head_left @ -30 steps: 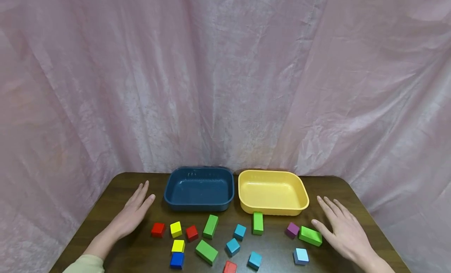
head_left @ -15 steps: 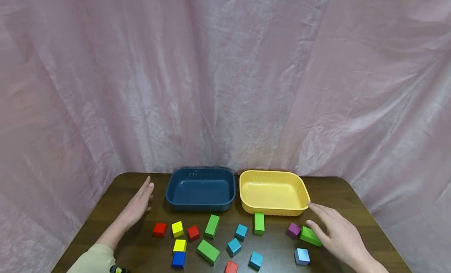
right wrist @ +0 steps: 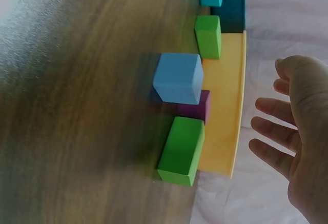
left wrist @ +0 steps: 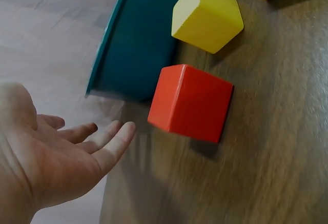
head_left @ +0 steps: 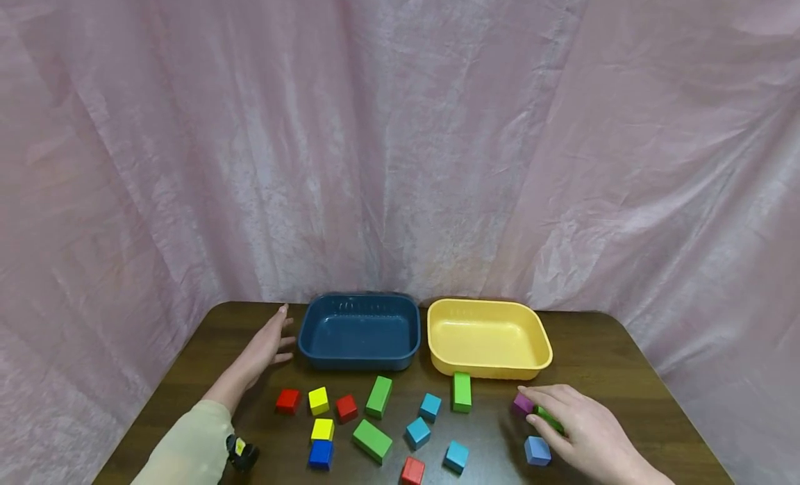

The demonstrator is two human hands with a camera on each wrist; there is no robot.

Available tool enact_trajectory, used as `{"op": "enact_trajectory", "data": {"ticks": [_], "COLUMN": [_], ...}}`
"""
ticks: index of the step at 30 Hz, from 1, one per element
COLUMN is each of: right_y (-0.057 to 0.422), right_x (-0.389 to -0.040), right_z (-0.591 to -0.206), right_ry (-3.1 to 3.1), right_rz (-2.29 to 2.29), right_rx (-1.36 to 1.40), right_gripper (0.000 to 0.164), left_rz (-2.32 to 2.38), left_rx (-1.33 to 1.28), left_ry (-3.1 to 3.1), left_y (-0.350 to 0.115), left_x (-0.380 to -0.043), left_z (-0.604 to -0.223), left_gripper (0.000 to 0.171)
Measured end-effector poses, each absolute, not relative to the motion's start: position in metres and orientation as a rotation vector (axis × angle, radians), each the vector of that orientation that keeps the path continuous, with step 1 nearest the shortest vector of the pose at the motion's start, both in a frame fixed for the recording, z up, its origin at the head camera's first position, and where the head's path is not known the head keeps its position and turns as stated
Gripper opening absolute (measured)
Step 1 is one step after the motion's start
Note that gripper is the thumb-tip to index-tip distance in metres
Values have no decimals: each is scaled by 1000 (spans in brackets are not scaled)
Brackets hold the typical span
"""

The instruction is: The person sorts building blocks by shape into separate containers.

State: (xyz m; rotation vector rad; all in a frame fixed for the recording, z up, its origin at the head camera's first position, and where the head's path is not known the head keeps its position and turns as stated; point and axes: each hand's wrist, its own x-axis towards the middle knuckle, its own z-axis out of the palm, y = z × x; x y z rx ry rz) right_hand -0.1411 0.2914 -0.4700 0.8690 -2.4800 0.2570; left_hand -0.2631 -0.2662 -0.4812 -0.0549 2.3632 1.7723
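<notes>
My left hand [head_left: 261, 349] hovers beside the blue tray [head_left: 361, 365], its fingers spread and holding nothing. Closest to its fingertips in the left wrist view is a red cube [left wrist: 192, 103], with a yellow cube [left wrist: 207, 19] beyond. Over on the right, my right hand [head_left: 581, 426] reaches above a green block [head_left: 550, 420], which it partly hides, and its fingertips overlap a purple cube [head_left: 522, 404]. A light blue cube [head_left: 537, 451] lies just below the thumb. From the right wrist, the loosely bent fingers [right wrist: 274, 108] appear apart from these blocks, with nothing between them.
A yellow tray [head_left: 490, 372] stands right of the blue one at the table's back edge, a green block [head_left: 462, 392] against its front. Several red, yellow, green and blue blocks are scattered across the wooden table [head_left: 631, 388]. A pink curtain [head_left: 400, 144] hangs behind.
My left hand has shifted right and forward toward the blue tray, turning as its fingers spread. My right hand has moved left over the green block and purple cube. The blocks stay put.
</notes>
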Motion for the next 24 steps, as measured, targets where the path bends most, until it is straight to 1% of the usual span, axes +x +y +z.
{"op": "enact_trajectory", "data": {"ticks": [3,7,12,15,20,24], "right_y": [291,294,298,300,302,303], "right_x": [-141,-138,-131,-127,-122,-120], "right_z": [-475,-481,-487,-490,-494,-497], "right_ry": [-2467,-2457,-2511,-2549,-2574,-2570], "right_rz": [260,261,255,255,277,292], "right_rx": [890,901,831,772,713,703], "right_gripper": [42,41,44,43,40,40], "left_rz": [1766,1728,1735,1736,1691,1691], "left_rx": [-53,-44,-53,-62,-75,-61], "left_ry": [2359,2372,2358,2350,2364,2362], "left_y": [-261,-258,-258,-258,-256,-255], "left_x": [-268,-271,-277,-280,-280,-281], "left_z": [-484,-489,-494,-496,-497,-498], "left_gripper": [88,83,75,77,84,78]}}
